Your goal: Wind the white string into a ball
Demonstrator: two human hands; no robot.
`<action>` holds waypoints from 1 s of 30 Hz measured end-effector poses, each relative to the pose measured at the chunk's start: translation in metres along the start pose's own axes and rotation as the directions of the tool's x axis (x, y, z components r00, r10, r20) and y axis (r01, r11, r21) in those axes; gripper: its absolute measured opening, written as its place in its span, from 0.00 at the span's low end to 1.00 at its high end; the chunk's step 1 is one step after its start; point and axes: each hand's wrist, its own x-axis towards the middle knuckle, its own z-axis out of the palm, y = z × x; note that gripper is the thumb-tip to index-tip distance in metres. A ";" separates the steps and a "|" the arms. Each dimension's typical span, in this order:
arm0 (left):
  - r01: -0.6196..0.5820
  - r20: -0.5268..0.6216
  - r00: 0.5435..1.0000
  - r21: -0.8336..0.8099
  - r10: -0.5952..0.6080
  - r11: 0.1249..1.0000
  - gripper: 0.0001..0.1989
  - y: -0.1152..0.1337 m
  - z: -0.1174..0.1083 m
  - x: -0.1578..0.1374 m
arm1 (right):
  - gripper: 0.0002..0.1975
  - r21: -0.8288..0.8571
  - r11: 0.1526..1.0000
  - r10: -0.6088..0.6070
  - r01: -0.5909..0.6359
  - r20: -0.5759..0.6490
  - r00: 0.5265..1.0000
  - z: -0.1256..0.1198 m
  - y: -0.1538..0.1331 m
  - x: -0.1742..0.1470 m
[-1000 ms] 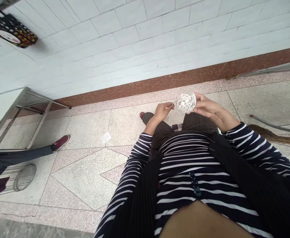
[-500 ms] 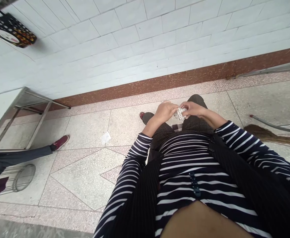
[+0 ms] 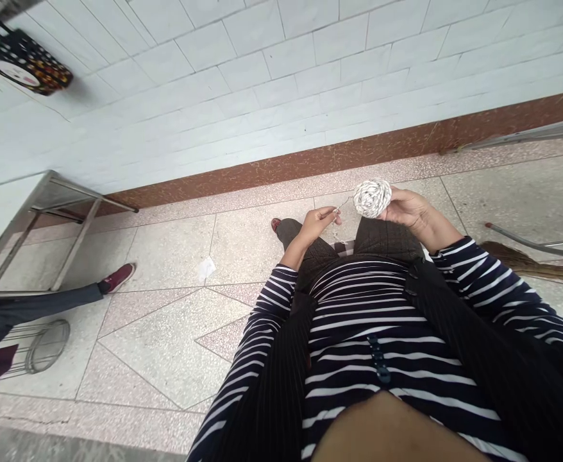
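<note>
A round coil of white braided cord (image 3: 372, 197) is held up in the air near the right knee, its far edge caught in the grip of the right hand (image 3: 410, 210), while the left hand (image 3: 315, 226) pinches a thin strand (image 3: 344, 203) that runs across to the coil. Around the dark trousers (image 3: 388, 239) lies a speckled floor (image 3: 166, 240), with a white paper scrap (image 3: 206, 268) to the left and a broom (image 3: 510, 258) to the right. Beyond stands a white tiled wall (image 3: 291, 90).

Open space lies leftward, but a thin strand (image 3: 345, 203) crosses between left hand (image 3: 316, 226) and right hand (image 3: 410, 209), thighs (image 3: 385, 241) below.
</note>
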 end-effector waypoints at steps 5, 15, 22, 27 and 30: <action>0.147 -0.106 0.986 0.145 -0.132 0.978 0.10 -0.025 -0.009 -0.002 | 0.21 -0.120 0.979 -0.185 0.167 -0.162 0.969 0.012 -0.045 -0.010; 0.214 -0.117 0.974 0.206 -0.193 0.955 0.07 -0.044 -0.021 0.014 | 0.25 -0.023 0.960 -0.278 0.279 -0.188 0.942 0.028 -0.077 -0.017; 0.298 -0.283 0.943 0.484 -0.175 0.823 0.14 -0.043 -0.040 0.010 | 0.25 -0.007 0.917 -0.394 0.399 -0.176 0.902 0.023 -0.105 -0.027; 0.189 -0.153 0.980 0.488 -0.130 0.852 0.13 -0.030 -0.035 0.027 | 0.25 -0.030 0.915 -0.400 0.401 -0.182 0.898 0.028 -0.106 -0.032; 0.051 -0.055 0.998 0.353 -0.034 0.934 0.24 -0.015 -0.010 0.036 | 0.24 -0.063 0.956 -0.293 0.287 -0.159 0.943 0.039 -0.090 -0.023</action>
